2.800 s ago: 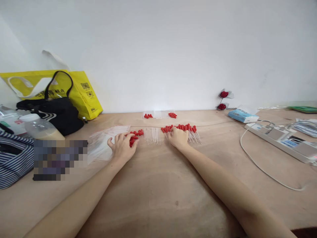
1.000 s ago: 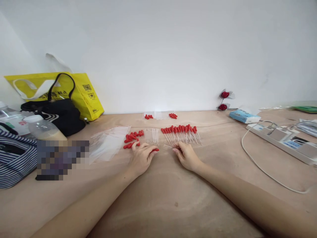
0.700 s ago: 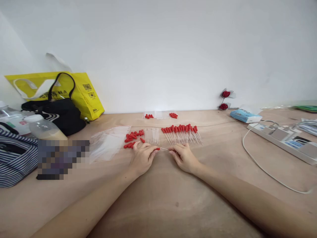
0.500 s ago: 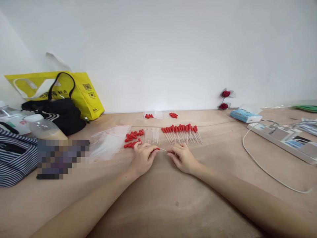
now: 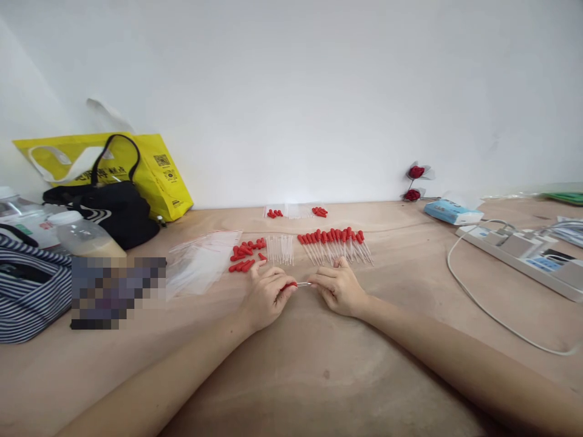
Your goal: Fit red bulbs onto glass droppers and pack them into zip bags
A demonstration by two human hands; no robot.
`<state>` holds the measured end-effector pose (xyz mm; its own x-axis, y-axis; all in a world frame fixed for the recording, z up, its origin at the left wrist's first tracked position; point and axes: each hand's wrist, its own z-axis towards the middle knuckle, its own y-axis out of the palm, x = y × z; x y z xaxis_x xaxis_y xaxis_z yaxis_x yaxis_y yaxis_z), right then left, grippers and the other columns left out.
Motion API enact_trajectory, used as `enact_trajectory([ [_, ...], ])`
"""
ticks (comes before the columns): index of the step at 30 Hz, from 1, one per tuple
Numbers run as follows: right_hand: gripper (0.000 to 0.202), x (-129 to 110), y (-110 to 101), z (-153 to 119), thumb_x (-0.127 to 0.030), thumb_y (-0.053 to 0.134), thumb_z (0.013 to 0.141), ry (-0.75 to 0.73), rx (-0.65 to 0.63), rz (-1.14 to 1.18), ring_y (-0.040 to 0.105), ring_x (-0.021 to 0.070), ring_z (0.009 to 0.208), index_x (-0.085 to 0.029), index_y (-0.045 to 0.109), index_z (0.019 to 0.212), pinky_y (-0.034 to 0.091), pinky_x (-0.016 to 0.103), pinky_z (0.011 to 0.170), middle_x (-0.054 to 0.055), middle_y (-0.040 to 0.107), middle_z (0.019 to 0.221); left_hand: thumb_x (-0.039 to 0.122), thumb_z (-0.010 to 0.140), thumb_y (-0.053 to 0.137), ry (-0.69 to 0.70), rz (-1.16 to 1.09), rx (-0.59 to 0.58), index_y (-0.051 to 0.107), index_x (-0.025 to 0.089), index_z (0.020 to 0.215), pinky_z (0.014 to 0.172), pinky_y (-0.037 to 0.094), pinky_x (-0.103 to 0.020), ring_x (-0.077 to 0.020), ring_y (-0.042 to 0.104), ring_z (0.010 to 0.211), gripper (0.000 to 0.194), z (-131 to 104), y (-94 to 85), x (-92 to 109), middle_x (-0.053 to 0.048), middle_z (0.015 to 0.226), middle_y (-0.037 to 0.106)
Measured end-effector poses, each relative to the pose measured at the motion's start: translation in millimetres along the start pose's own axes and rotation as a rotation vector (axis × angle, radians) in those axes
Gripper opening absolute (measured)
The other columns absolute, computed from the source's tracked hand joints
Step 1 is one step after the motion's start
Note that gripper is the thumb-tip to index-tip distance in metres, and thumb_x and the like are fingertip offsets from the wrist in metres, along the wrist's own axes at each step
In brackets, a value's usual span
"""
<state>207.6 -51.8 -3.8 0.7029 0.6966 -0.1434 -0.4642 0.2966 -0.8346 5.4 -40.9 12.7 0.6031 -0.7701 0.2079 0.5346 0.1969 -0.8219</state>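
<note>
My left hand [image 5: 268, 295] pinches a red rubber bulb [image 5: 290, 284] between thumb and fingers. A thin clear dropper tube [image 5: 303, 284] runs from the bulb to my right hand [image 5: 339, 289], whose fingertips are closed on its other end. How deep the tube sits in the bulb is hidden by my fingers. Beyond my right hand lies a row of droppers with red bulbs [image 5: 336, 235]. Loose clear tubes [image 5: 279, 249] lie side by side behind the gap between my hands. Several loose red bulbs [image 5: 243, 249] are grouped beyond my left hand.
Clear zip bags [image 5: 200, 261] lie at left, near a bottle [image 5: 91, 237], a striped bag [image 5: 31, 291], a black bag [image 5: 113, 209] and a yellow bag [image 5: 168, 188]. On the right are a tissue pack [image 5: 450, 212] and a power strip [image 5: 519, 258] with a looping cable.
The bulb and tube between my hands have come slightly lower and nearer to me, and the tube now lies almost level. Both hands keep their pinch.
</note>
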Motion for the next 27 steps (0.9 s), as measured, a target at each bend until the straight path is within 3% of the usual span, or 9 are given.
enact_trajectory([
  [14,0.023,-4.0,2.4,2.3,-0.019,0.036,0.085,-0.042,-0.017,0.013,0.044,0.0110,0.061,-0.018,0.059,0.084,0.019,0.030,0.065,0.002,0.060,0.071,0.026,0.083,0.043,0.058,0.017,-0.085,0.058,0.021,0.079,0.096,0.013,-0.045,-0.0157,0.056,0.083,0.016,-1.7,2.4,-0.8,0.002,0.072,0.066],
  [19,0.023,-3.0,0.7,3.0,-0.022,0.036,0.087,-0.028,-0.031,0.030,0.048,0.0113,0.066,-0.019,0.059,0.090,0.021,0.029,0.066,0.002,0.061,0.075,0.027,0.083,0.045,0.064,0.035,-0.083,0.060,0.023,0.079,0.098,0.010,-0.046,-0.0160,0.056,0.083,0.017,0.1,0.1,-4.6,0.002,0.072,0.067],
  [24,0.023,-1.9,-4.9,1.4,-0.028,0.040,0.086,-0.010,-0.053,-0.005,0.050,0.0133,0.074,-0.022,0.061,0.093,0.022,0.030,0.068,0.003,0.061,0.080,0.029,0.085,0.045,0.047,0.061,-0.079,0.061,0.025,0.081,0.098,0.010,-0.045,-0.0165,0.055,0.087,0.017,1.5,-4.2,-11.9,0.003,0.078,0.068],
  [27,0.021,-1.3,-4.9,-0.5,-0.026,0.043,0.084,0.023,-0.064,-0.028,0.050,0.0146,0.075,-0.021,0.062,0.090,0.021,0.030,0.067,0.004,0.062,0.079,0.035,0.083,0.047,0.013,0.117,-0.062,0.059,0.026,0.093,0.097,0.012,-0.045,-0.0195,0.052,0.094,0.018,2.5,-8.2,-18.4,-0.001,0.092,0.066],
])
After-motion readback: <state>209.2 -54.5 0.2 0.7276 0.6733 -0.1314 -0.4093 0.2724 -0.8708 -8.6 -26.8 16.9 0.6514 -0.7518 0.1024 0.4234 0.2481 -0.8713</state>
